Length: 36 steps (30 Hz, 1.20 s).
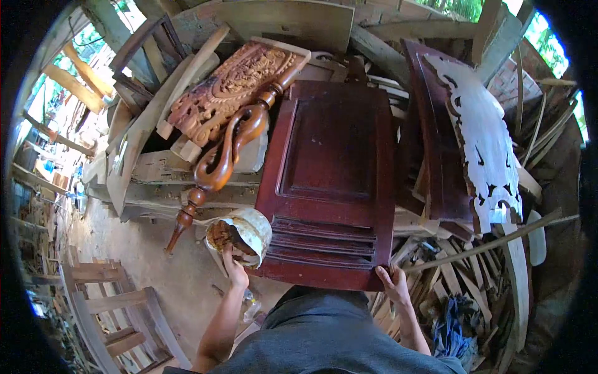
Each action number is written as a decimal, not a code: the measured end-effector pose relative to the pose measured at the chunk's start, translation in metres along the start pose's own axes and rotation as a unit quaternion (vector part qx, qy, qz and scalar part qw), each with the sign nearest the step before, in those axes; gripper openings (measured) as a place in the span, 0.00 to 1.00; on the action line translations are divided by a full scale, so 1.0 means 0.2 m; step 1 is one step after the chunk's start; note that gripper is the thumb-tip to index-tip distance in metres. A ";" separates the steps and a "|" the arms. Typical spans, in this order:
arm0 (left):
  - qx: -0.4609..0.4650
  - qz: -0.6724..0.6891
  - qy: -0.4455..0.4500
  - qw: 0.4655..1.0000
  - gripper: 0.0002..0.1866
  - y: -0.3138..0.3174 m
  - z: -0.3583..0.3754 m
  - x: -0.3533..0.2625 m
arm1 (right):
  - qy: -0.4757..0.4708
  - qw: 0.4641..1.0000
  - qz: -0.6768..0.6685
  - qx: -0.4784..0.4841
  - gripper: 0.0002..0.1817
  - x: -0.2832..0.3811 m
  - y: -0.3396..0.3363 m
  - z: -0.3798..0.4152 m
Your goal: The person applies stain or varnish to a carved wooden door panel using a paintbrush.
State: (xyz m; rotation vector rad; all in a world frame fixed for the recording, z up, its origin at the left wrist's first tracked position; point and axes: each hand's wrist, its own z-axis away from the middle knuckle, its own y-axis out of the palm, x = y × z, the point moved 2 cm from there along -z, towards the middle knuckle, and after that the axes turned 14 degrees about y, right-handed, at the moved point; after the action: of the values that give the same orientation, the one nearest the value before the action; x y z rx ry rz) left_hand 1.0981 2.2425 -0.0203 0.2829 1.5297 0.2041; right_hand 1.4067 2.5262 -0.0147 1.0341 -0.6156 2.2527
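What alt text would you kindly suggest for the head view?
A person holds a corner of a dark red wooden panel in the right grip; the left grip touches a stained white container. A carved panel and turned post lie beyond.

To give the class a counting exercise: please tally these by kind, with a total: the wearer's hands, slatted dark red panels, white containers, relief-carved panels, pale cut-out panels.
Hands (left hand, right hand): 2
Slatted dark red panel: 1
White container: 1
Relief-carved panel: 1
Pale cut-out panel: 1
Total: 6
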 end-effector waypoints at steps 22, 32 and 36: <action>0.016 0.049 -0.057 0.997 0.36 0.35 -0.21 -0.21 | -0.177 0.869 0.416 -0.199 0.09 0.84 -0.14 0.00; 0.061 0.011 -0.057 0.996 0.34 0.63 0.04 -0.37 | -0.563 0.771 0.215 -0.204 0.32 1.48 0.07 0.10; 0.109 0.022 -0.042 0.993 0.37 0.78 0.01 -0.40 | -0.645 0.746 0.018 -0.167 0.39 1.53 0.12 0.12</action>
State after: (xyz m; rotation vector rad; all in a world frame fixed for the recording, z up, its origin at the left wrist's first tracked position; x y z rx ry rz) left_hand 1.1046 2.3655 0.1037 0.4930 1.4654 0.0574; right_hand 1.2404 2.5890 0.2370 2.2855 -1.4843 1.0134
